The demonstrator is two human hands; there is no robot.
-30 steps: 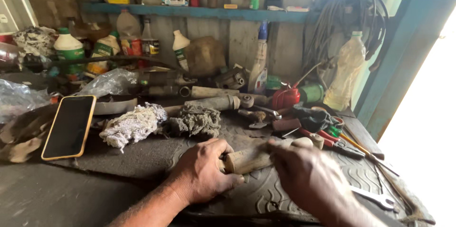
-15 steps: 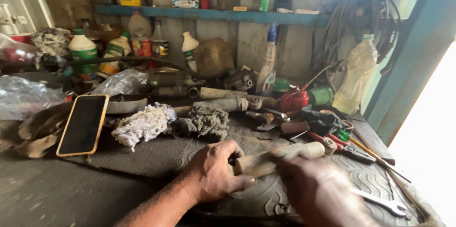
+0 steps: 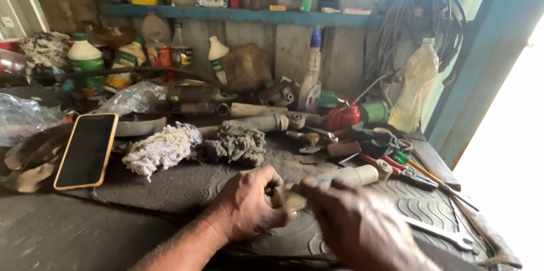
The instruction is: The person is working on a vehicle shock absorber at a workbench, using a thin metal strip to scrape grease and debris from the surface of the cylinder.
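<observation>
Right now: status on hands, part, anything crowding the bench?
Left hand shut on pale cylindrical part. Right hand over its near end, grip unclear. Grey rag and spanner lie close, apart from it.

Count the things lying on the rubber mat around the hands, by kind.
Phones: 1, phone
Rag wads: 2, pale rag and grey rag
Wrenches: 1, wrench
Pliers: 1, red-handled pliers
Cylinders in the hands: 1, cylinder, gripped by the left hand with the right hand over it
Total: 6
</observation>
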